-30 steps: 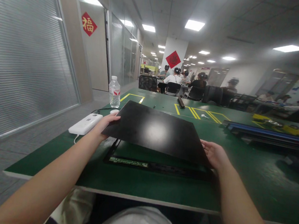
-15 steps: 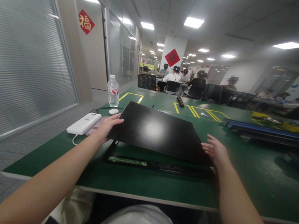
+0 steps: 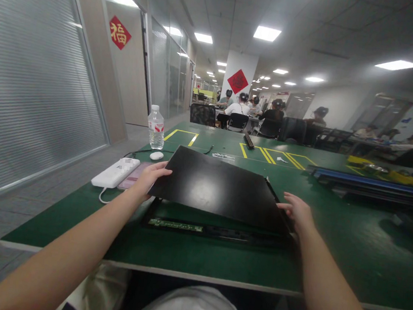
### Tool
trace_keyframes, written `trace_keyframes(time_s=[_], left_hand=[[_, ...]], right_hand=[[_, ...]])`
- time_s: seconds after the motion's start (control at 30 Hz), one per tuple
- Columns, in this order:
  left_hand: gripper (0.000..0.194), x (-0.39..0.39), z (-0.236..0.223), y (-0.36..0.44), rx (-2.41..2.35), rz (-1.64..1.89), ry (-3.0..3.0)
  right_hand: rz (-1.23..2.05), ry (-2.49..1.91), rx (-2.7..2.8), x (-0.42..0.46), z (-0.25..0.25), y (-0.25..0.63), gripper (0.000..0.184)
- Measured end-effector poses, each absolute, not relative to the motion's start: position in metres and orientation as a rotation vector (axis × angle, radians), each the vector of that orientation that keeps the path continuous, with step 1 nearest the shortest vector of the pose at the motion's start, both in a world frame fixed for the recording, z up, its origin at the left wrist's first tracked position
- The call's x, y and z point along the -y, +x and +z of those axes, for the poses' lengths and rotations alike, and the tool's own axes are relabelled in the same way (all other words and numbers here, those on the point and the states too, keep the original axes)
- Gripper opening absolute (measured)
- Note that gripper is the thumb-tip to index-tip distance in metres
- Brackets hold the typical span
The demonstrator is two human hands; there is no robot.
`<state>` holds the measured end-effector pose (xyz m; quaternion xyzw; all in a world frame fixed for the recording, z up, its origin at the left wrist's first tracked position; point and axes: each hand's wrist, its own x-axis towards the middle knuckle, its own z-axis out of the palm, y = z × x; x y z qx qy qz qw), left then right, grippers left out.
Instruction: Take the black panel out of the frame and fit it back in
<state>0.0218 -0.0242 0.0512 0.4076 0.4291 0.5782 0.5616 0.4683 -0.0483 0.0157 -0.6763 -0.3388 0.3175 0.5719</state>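
From the head view, I see the person at a green tabletop (image 3: 338, 244) with a dark display panel (image 3: 213, 188) just below the middle, over a black frame (image 3: 242, 235) whose strip of green circuit board (image 3: 176, 225) shows at seven o'clock from the panel. The left hand (image 3: 148, 178), at nine o'clock, pinches the panel's edge, thumb on top; that side looks raised clear of the frame. The right hand (image 3: 297, 214), at three o'clock, has its fingers loosely spread against or just beside the opposite edge; I cannot tell whether it bears any weight. A water bottle (image 3: 156, 130) stands at ten o'clock and a white power bank (image 3: 110, 176) lies at nine. To my eye, this is the stage of handling the panel over its frame; the next move calls for a surer right-hand hold and an even, gentle lift or lowering.
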Motion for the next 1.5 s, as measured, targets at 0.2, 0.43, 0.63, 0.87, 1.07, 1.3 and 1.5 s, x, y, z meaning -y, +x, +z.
trace_keyframes(time_s=[0.2, 0.43, 0.63, 0.87, 1.07, 1.3, 1.5], left_hand=[[0.050, 0.021, 0.046, 0.020, -1.050, 1.330, 0.969], [0.054, 0.021, 0.045, 0.019, -1.032, 1.298, 1.030], [0.051, 0.025, 0.045, 0.027, -1.086, 1.283, 1.012], [0.046, 0.026, 0.042, 0.028, -1.126, 1.258, 1.017], [0.042, 0.025, 0.040, 0.025, -1.166, 1.232, 1.026], [0.036, 0.027, 0.043, 0.028, -1.171, 1.212, 1.064], [0.032, 0.027, 0.043, 0.029, -1.142, 1.175, 1.063]], right_hand=[[0.736, -1.584, 0.813, 0.048, 0.013, 0.470, 0.044], [0.723, -1.588, 0.824, 0.045, 0.011, 0.473, 0.045], [0.630, -1.587, 0.857, 0.044, 0.004, 0.480, 0.036], [0.438, -1.767, 1.008, 0.044, 0.000, 0.488, 0.037], [0.342, -1.904, 1.125, 0.047, 0.004, 0.484, 0.031], [0.274, -2.017, 1.182, 0.049, 0.010, 0.478, 0.025], [0.191, -2.097, 1.240, 0.050, 0.012, 0.476, 0.022]])
